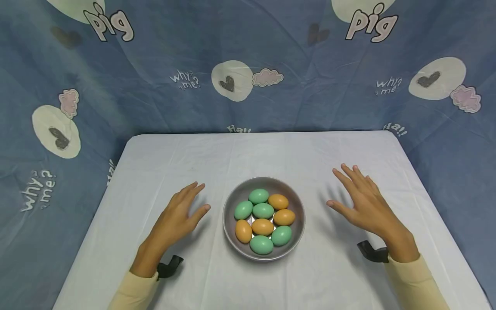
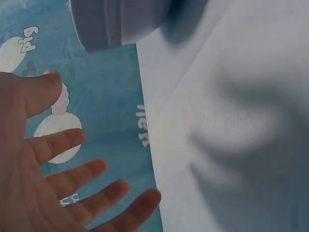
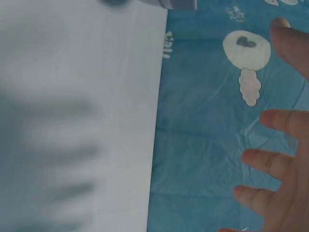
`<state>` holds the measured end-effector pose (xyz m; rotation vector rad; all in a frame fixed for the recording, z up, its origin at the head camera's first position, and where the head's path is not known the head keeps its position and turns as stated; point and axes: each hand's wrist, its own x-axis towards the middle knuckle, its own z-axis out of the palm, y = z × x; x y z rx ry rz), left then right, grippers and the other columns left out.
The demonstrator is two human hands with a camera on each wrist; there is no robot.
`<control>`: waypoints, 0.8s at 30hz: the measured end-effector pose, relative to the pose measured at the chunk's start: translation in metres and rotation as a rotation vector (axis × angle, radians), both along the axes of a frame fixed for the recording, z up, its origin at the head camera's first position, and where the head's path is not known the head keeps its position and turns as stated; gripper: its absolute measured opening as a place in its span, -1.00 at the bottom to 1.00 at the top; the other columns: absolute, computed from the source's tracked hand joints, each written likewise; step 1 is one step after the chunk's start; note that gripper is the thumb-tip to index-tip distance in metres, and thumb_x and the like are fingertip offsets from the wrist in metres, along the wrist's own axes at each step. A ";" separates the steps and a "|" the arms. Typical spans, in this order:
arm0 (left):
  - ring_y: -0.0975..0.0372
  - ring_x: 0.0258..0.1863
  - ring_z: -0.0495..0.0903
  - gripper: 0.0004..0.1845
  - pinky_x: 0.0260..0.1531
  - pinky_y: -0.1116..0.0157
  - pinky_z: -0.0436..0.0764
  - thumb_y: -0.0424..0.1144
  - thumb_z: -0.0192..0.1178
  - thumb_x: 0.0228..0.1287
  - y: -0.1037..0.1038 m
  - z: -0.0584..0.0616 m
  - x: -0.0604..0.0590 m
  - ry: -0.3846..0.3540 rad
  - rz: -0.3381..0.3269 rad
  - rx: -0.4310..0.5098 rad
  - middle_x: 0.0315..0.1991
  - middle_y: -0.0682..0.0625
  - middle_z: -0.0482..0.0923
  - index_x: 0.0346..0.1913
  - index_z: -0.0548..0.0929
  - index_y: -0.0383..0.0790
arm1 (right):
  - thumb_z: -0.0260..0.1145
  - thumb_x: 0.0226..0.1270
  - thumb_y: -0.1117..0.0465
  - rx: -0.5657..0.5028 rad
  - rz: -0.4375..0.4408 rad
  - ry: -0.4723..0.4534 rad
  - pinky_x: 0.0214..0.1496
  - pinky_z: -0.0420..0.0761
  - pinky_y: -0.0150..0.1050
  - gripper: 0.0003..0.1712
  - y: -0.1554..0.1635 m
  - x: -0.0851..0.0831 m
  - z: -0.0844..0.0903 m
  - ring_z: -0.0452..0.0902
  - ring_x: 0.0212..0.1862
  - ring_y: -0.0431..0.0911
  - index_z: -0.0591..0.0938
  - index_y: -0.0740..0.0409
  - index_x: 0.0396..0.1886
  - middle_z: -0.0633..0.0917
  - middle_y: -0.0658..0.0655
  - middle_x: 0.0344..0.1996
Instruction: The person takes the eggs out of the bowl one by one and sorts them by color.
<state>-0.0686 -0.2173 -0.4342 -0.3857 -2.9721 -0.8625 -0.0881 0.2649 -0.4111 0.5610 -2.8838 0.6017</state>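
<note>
A grey bowl [image 1: 232,202] stands in the middle of the white table [image 1: 317,155] and holds several green eggs [image 1: 263,210] and several orange eggs [image 1: 262,226]. My left hand [image 1: 182,213] hovers just left of the bowl, fingers spread and straight, holding nothing. My right hand [image 1: 360,200] hovers to the right of the bowl, likewise spread and empty. The left wrist view shows my spread left hand [image 2: 58,179] with the bowl's underside [image 2: 116,21] at the top. In the right wrist view my right hand's fingers [image 3: 280,164] are spread, and the bowl's edge [image 3: 169,4] shows at the top.
A blue cloth [image 1: 248,64] printed with hearts, clouds and words hangs behind and around the table. The table's left and right edges lie close beyond each hand. Black straps [image 1: 170,265] sit at both wrists.
</note>
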 end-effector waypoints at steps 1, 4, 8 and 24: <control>-0.16 0.45 0.25 -0.31 0.28 -0.28 0.37 0.18 0.13 0.42 0.001 0.000 0.000 -0.011 -0.008 0.011 0.50 -0.17 0.23 0.49 0.33 -0.02 | 0.45 0.20 -0.15 -0.004 0.007 -0.002 0.45 0.09 0.43 0.00 -0.001 0.000 0.000 0.04 0.55 0.32 0.22 -0.11 0.57 0.23 0.24 0.54; -0.12 0.41 0.33 -0.34 0.27 -0.18 0.45 0.16 0.14 0.42 0.004 0.000 0.001 -0.055 -0.035 0.071 0.49 -0.15 0.25 0.47 0.36 -0.04 | 0.44 0.22 -0.16 -0.012 0.027 -0.011 0.45 0.08 0.42 -0.01 -0.003 0.000 0.000 0.03 0.56 0.30 0.21 -0.11 0.57 0.23 0.22 0.54; -0.06 0.38 0.39 -0.36 0.11 -0.02 0.65 0.09 0.16 0.44 0.010 0.001 0.003 -0.114 -0.088 0.170 0.48 -0.14 0.27 0.46 0.35 -0.07 | 0.46 0.21 -0.15 -0.029 0.056 -0.021 0.45 0.09 0.43 -0.01 -0.007 0.001 0.000 0.03 0.56 0.29 0.22 -0.11 0.57 0.23 0.21 0.54; -0.05 0.33 0.48 -0.39 -0.01 0.23 0.69 -0.04 0.17 0.47 0.026 -0.012 0.002 -0.304 -0.151 0.426 0.47 -0.07 0.32 0.48 0.32 -0.08 | 0.56 0.10 -0.03 -0.075 0.131 0.018 0.40 0.23 0.38 0.02 -0.019 0.000 0.003 0.16 0.51 0.29 0.28 -0.10 0.54 0.36 0.18 0.48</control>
